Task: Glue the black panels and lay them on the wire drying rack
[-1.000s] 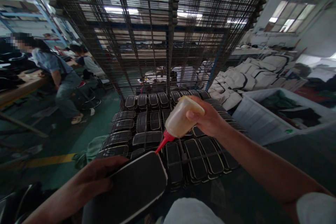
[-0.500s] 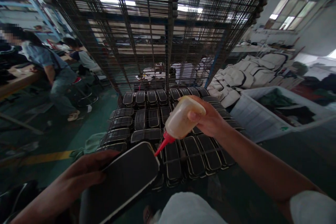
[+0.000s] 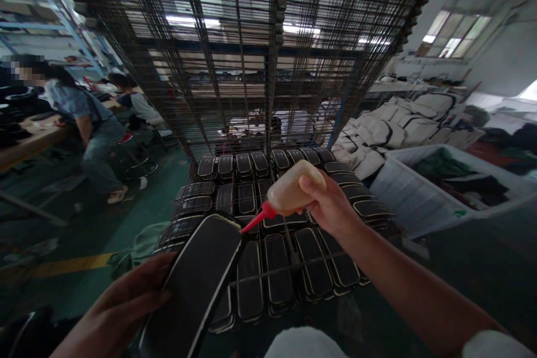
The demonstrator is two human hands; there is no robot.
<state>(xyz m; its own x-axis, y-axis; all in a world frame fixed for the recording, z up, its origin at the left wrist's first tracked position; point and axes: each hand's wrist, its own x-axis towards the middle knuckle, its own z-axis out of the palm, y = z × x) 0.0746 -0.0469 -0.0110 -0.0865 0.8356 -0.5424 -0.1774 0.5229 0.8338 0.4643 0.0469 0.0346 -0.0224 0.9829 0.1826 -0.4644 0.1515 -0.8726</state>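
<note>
Gripped squeeze bottle (image 3: 289,191) in right hand (image 3: 329,207), clasped black panel (image 3: 199,271) in left hand (image 3: 134,293), couldn't see its cut-off end below that hand tbh.

Head-worn view, facing forward, tilted down

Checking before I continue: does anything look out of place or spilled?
A crumpled green cloth seems to lie on the floor at the end of the yellow stripe, perhaps dropped. No spill shows around the bottle.
</note>
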